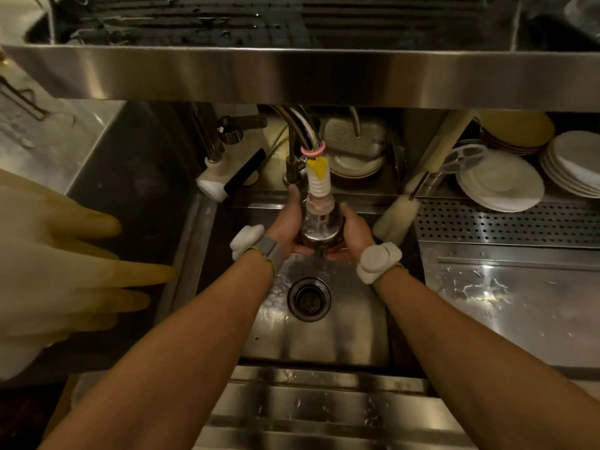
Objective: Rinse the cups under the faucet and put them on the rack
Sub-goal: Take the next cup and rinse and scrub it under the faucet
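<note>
One metal cup at the centre of the frame, directly beneath the single faucet with its white ribbed nozzle, yellow tag and pink ring, water running onto it. Two hands on that cup: left hand wrapped around its left side, right hand around its right side, fingers of both curled and clamped against the metal, the lower fingertips meeting under the base. Two padded white wrist bands, one per arm. Below the cup, one steel sink with one round drain, wet around it. One dark slatted rack across the top of the frame, above a steel ledge. At the left edge, one pale yellow rubber glove, four fingers visible, pointing right. Just right of the cup, one bottle brush leaning on the sink rim. Upper right, two stacks of white plates beside one perforated tray; number of plates per stack impossible to tell.
</note>
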Demonstrator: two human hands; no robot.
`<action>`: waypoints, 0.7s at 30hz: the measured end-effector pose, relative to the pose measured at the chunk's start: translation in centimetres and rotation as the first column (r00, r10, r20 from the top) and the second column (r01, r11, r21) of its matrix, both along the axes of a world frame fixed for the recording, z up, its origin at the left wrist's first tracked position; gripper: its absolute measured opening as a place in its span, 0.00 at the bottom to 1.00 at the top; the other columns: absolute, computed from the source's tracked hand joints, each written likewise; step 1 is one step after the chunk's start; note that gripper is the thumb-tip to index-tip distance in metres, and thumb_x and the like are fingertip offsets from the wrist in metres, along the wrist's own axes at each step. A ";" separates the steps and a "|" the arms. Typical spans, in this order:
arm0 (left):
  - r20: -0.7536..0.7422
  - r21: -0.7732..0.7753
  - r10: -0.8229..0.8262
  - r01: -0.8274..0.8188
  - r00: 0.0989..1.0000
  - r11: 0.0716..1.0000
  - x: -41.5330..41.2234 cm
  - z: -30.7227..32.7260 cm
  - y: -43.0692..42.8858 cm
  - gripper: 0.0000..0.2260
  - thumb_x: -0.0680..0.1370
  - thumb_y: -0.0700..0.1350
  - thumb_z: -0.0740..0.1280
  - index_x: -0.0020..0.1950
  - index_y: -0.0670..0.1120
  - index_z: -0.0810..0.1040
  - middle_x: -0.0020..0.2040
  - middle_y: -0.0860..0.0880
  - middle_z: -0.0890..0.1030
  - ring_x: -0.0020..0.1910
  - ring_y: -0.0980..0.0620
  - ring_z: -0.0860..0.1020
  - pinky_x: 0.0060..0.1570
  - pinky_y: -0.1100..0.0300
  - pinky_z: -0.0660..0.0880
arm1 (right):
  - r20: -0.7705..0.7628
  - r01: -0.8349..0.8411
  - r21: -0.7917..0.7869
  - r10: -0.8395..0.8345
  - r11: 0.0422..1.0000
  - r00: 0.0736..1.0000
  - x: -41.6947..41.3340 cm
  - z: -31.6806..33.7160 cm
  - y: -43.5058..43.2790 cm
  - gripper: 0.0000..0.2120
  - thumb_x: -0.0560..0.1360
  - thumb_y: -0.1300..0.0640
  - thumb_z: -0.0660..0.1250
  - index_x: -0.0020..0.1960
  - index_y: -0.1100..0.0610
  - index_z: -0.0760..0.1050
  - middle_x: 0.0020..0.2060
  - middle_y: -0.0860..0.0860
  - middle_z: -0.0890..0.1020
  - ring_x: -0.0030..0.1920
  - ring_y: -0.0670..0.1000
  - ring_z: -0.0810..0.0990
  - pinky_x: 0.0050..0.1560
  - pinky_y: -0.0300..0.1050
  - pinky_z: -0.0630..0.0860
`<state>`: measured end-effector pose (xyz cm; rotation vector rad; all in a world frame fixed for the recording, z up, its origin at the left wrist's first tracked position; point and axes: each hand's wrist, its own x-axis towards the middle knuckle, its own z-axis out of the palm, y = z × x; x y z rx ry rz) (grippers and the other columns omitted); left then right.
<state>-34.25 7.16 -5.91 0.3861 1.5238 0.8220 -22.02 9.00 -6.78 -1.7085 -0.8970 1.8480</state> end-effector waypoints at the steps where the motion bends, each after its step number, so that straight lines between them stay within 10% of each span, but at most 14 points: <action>1: 0.002 -0.006 0.026 -0.026 1.000 1.000 -0.4 -0.1 -0.1 0.37 0.74 0.73 0.44 0.64 0.49 0.75 0.57 0.42 0.81 0.53 0.42 0.80 0.50 0.45 0.79 | -0.002 -0.019 0.014 0.019 1.000 1.000 -0.4 0.0 -0.1 0.25 0.81 0.43 0.50 0.66 0.59 0.72 0.58 0.62 0.79 0.46 0.60 0.80 0.30 0.46 0.79; 5: -0.034 -0.059 0.043 -0.045 0.998 0.997 -1.6 -1.0 -1.0 0.34 0.75 0.71 0.44 0.62 0.49 0.74 0.55 0.43 0.81 0.50 0.43 0.81 0.43 0.47 0.80 | 0.038 -0.129 -0.007 0.129 0.992 0.991 -1.0 -0.7 -1.5 0.27 0.80 0.40 0.50 0.63 0.60 0.74 0.49 0.63 0.80 0.34 0.58 0.79 0.28 0.44 0.78; 10: 0.054 0.010 -0.047 0.046 0.997 0.999 0.8 -0.4 0.6 0.35 0.76 0.70 0.44 0.62 0.47 0.75 0.54 0.42 0.81 0.49 0.43 0.81 0.49 0.45 0.79 | 0.030 0.019 -0.009 -0.018 1.000 0.999 1.1 -0.7 0.2 0.24 0.81 0.41 0.52 0.65 0.56 0.72 0.59 0.61 0.78 0.43 0.61 0.80 0.29 0.47 0.79; 15: 0.009 -0.015 0.045 -0.045 0.999 0.999 -1.7 -1.0 -0.2 0.37 0.74 0.73 0.44 0.63 0.48 0.75 0.57 0.42 0.81 0.53 0.42 0.81 0.48 0.43 0.79 | 0.000 -0.079 0.025 0.080 0.997 0.997 -1.1 0.0 -0.4 0.20 0.81 0.43 0.52 0.49 0.56 0.75 0.49 0.61 0.80 0.37 0.59 0.80 0.30 0.48 0.79; 21: 0.077 -0.046 -0.042 0.045 0.996 0.998 1.2 -1.6 -1.2 0.34 0.74 0.73 0.47 0.59 0.50 0.76 0.57 0.43 0.80 0.57 0.41 0.79 0.57 0.39 0.75 | 0.089 -0.032 -0.024 0.034 0.999 0.995 1.8 -1.1 -1.7 0.24 0.81 0.42 0.49 0.67 0.57 0.70 0.52 0.62 0.79 0.38 0.58 0.79 0.32 0.47 0.76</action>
